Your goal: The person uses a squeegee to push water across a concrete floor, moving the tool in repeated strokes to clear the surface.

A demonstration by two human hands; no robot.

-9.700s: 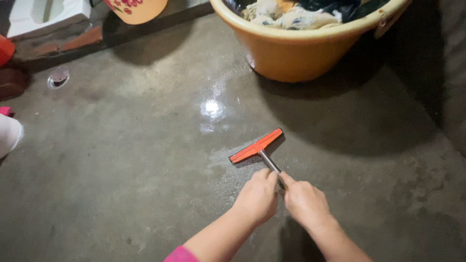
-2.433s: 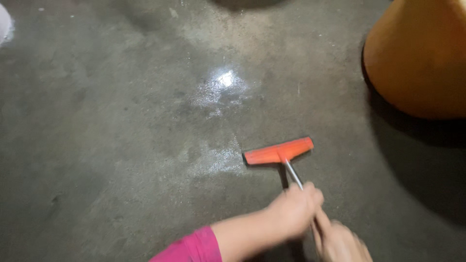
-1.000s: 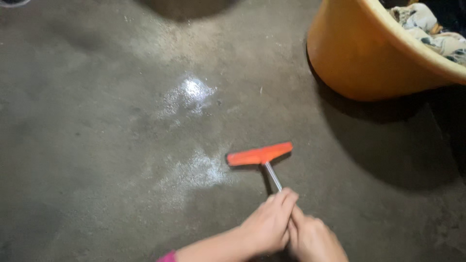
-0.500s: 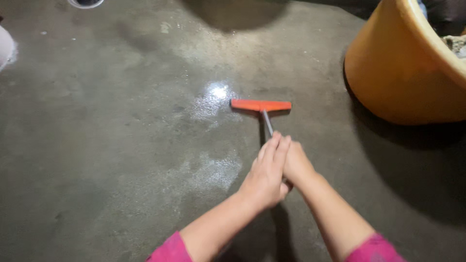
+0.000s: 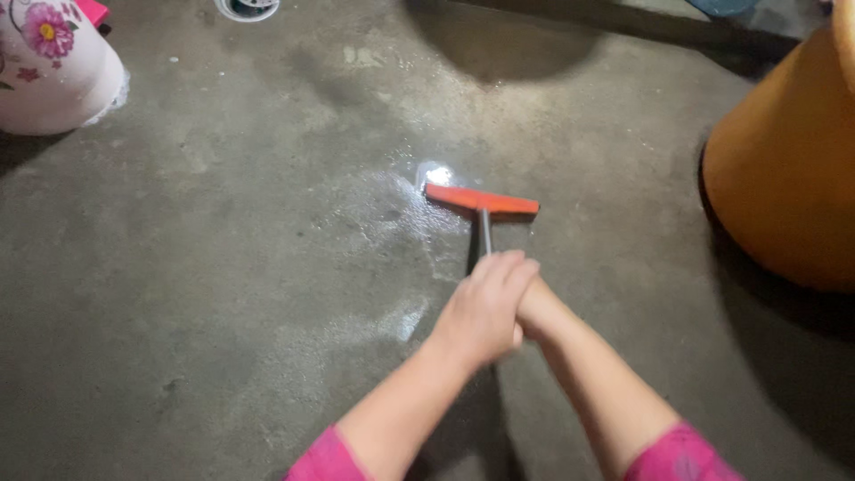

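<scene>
An orange floor squeegee (image 5: 481, 199) with a thin metal handle rests its blade on the wet grey concrete floor (image 5: 223, 267). My left hand (image 5: 481, 307) is wrapped around the handle just behind the blade. My right hand (image 5: 531, 307) grips the same handle right beside it, mostly covered by the left. A shiny film of water (image 5: 392, 223) lies to the left of the blade. Both forearms reach in from the bottom edge, with pink sleeves showing.
A large orange tub (image 5: 788, 169) stands at the right edge. A pale pink bucket with a flower print (image 5: 53, 67) sits at the top left. A round floor drain (image 5: 247, 7) is at the top edge.
The squeegee blade has been pushed forward along the floor, away from me, towards the water glare. The view has shifted, so the pink bucket now shows at the top left.
</scene>
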